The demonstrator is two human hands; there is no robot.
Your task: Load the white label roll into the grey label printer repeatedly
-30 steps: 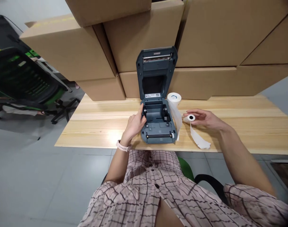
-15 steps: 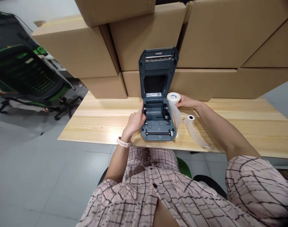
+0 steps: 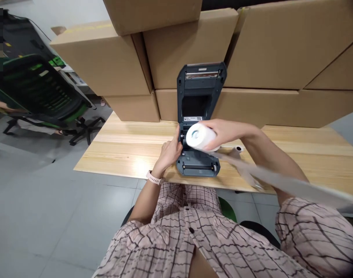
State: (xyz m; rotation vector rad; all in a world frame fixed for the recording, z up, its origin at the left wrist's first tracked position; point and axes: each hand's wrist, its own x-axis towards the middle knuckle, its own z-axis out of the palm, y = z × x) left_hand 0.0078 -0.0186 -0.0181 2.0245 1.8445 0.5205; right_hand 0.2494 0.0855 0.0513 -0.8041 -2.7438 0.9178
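Observation:
A dark grey label printer (image 3: pixel 198 171) stands on the wooden table with its lid (image 3: pixel 202 89) raised. My left hand (image 3: pixel 169 153) grips the printer's left edge, its fingertips by the roll holder. Over the printer's open bay, my right hand (image 3: pixel 227 133) holds a white label roll (image 3: pixel 200 136), tilted with its core end facing left. A loose strip of label paper (image 3: pixel 280 179) trails from the roll to the right, blurred by motion. The roll hides much of the bay. On the table behind that strip lies a smaller roll (image 3: pixel 238 149) with a dark core, partly covered.
Cardboard boxes (image 3: pixel 263 46) are stacked along the back of the table (image 3: pixel 106 154), behind the printer lid. To the left stands a black and green office chair (image 3: pixel 40 88), with part of a seated person (image 3: pixel 8 106) beside it. The table's front edge runs close to my lap.
My right hand has lifted the label roll from the table beside the printer and brought it left over the bay. The paper strip has swung out right. My left hand stays at the printer.

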